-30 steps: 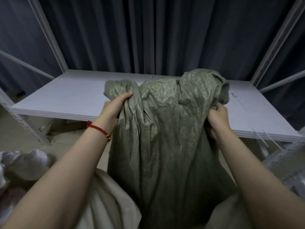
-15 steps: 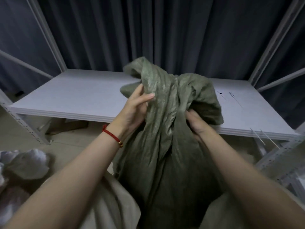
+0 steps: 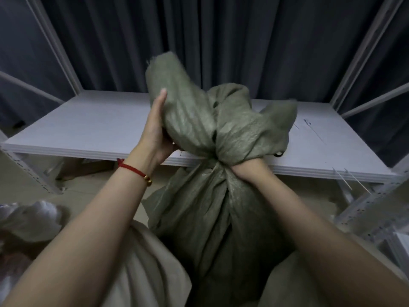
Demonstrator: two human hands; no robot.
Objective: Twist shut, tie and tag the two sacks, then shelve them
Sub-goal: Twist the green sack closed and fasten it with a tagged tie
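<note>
We face a dim room. Dark pleated curtains hang behind a pale grey shelf, framed by slanting white posts. Below it we see a beige floor and, lower right, a perforated metal rail.

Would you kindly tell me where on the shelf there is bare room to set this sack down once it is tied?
The shelf is bare on its left half, between the left post and the green sack. Middle front is crowded: the left hand and right hand grip the sack there. Thin strips lie on the right end.
</note>
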